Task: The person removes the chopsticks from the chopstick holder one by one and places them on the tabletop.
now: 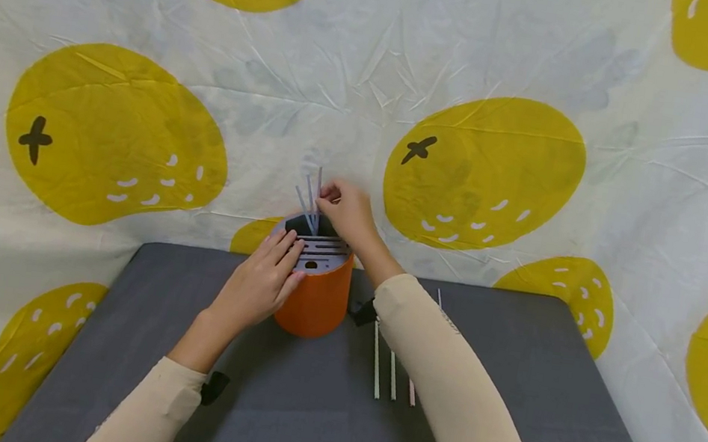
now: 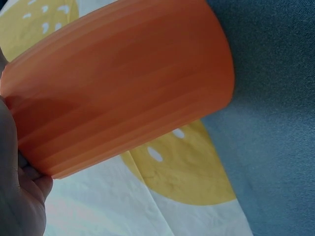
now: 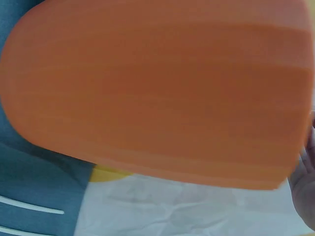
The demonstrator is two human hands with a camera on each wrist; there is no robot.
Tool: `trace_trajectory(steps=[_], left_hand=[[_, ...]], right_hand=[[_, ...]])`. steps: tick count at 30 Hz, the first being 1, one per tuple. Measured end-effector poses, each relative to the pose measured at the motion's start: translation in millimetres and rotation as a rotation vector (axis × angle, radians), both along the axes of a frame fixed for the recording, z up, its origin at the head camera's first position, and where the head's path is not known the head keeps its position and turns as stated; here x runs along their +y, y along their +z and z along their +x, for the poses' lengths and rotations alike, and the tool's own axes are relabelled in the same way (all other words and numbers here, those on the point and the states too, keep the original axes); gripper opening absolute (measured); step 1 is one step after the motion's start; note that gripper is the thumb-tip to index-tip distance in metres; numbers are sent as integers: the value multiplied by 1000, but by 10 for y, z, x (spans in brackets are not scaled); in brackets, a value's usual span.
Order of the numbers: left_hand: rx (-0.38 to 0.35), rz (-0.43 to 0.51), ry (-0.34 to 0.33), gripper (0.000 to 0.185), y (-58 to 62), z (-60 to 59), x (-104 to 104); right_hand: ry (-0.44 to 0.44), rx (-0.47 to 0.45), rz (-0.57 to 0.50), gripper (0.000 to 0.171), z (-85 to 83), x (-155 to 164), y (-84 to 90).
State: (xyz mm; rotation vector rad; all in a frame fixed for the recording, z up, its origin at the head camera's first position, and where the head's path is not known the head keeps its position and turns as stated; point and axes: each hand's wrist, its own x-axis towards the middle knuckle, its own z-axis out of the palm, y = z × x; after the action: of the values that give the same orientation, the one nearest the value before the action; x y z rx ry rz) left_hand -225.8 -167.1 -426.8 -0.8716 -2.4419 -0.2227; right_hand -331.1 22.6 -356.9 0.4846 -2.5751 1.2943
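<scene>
Orange holder (image 1: 316,299): standing upright at the centre of the frame, on the far half of the grey table (image 1: 500,438); its slotted grey lid (image 1: 320,252) is facing up.
Left hand (image 1: 260,280): steadying the holder, fingers lying flat and straight across the lid, grip released.
Right hand (image 1: 348,213): hovering above the holder's far rim, grip pinching one of the straws (image 1: 310,207) standing in the lid.
Spare straws (image 1: 393,366): lying on the table right of centre, partly under the right sleeve.
Risk: the thin straw could be buckling if pushed off-line with its slot; the sleeve could be sweeping the spare straws away.
</scene>
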Motion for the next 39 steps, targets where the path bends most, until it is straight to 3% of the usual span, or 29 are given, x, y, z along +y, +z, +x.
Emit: trace_trajectory(steps=[7,19,25,31,39], left_hand=[[-10,12,3,59,-6,11,-6],[-50,11,21,57,5,26,-6],[-50,1,26,58,18,28,1],[-43,5,18,57,12,32,8],[-53,4,13,58,2,40,14]], right_hand=[[12,30,-142,10,7,168,232],[99,57,-736,9,68,694,662],[74,87,-916,9,136,1022,722],[28,81,-967,7,242,1372,696],[-37,51,-906,10,402,1860,426]])
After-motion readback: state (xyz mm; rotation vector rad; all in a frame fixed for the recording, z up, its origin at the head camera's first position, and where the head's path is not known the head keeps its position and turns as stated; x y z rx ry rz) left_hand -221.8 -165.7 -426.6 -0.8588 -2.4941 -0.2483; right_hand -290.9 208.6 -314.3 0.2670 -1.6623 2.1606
